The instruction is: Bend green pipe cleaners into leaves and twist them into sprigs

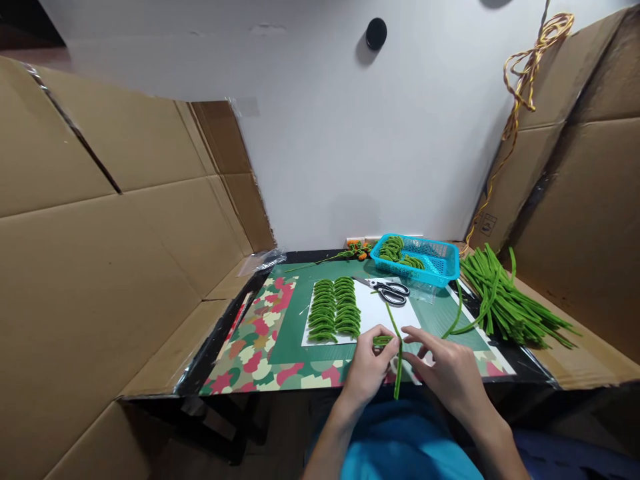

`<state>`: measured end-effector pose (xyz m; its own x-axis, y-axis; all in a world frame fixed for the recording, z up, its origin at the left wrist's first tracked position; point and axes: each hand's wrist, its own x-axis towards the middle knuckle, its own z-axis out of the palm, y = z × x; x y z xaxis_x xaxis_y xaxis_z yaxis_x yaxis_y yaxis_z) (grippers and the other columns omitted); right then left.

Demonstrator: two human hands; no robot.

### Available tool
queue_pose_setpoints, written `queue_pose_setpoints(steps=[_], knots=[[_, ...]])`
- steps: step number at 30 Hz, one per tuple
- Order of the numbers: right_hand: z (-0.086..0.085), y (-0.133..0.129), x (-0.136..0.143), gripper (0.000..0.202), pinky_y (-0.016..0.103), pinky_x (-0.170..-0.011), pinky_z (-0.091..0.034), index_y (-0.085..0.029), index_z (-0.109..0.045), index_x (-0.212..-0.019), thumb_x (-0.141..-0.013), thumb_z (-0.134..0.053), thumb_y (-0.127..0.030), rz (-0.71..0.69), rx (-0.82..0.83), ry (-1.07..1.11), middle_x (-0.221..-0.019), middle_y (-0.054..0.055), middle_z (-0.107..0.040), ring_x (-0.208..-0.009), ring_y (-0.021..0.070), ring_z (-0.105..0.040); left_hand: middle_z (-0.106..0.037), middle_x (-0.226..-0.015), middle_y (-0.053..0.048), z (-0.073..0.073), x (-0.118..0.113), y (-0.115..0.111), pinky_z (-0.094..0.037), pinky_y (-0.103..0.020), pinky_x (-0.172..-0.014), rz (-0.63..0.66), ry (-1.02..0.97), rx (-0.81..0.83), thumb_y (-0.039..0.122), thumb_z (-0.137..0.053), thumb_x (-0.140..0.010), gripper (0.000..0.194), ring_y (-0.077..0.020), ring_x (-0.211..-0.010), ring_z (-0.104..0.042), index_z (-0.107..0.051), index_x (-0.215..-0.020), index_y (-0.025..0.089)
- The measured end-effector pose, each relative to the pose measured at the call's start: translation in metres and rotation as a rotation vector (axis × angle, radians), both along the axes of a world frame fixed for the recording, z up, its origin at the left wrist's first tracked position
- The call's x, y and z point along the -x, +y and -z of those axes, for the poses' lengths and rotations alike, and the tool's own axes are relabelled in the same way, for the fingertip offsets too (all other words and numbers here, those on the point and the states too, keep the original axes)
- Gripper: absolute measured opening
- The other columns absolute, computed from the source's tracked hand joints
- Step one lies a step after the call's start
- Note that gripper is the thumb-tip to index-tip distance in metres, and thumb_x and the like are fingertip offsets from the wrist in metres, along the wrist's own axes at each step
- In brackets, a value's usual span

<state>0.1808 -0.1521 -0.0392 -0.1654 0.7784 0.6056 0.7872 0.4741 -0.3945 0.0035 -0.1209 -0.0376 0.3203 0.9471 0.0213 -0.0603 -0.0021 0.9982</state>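
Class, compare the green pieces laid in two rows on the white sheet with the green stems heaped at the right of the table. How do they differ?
The bent green fuzzy pieces on the white sheet are short and curved; the long green fuzzy stems heaped at the right are mostly straight. The bent pieces lie in two neat rows, while the long stems lie in a loose, fanned pile. The bent pieces rest on the white paper sheet; the stems lie beside the blue plastic basket. Both are the same green.

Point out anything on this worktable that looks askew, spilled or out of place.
Little stands out. One loose green pipe cleaner curves away from the bundle of straight pipe cleaners at the right, onto the mat. The scissors lie at a slant on the white sheet. The bent green pieces sit in two tidy rows.
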Motion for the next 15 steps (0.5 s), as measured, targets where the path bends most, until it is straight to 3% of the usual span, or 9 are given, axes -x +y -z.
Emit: queue_pose_setpoints(steps=[5,15], knots=[[0.004,0.003,0.000,0.024,0.025,-0.071,-0.057,-0.024,-0.074,-0.117,-0.108,-0.051,-0.024,-0.117,-0.130,0.032,-0.110,0.005,-0.082,-0.088,0.0195,-0.081,-0.039,-0.044,0.011,0.001,0.003,0.003,-0.025,-0.018,-0.037,0.042,-0.066,0.034,0.062,-0.076,-0.084,0.046,-0.0069,-0.036,-0.031,-0.058,-0.088,0.019],[0.002,0.005,-0.003,0.016,0.027,-0.071,-0.063,-0.021,-0.077,-0.107,-0.104,-0.061,-0.025,-0.241,-0.152,0.162,-0.101,0.009,-0.082,-0.084,0.0208,-0.080,-0.052,-0.064,0.005,-0.014,0.008,-0.004,-0.031,-0.018,-0.046,0.079,-0.027,-0.054,0.057,-0.077,-0.086,0.044,-0.0049,-0.048,-0.040,-0.065,-0.087,0.015]])
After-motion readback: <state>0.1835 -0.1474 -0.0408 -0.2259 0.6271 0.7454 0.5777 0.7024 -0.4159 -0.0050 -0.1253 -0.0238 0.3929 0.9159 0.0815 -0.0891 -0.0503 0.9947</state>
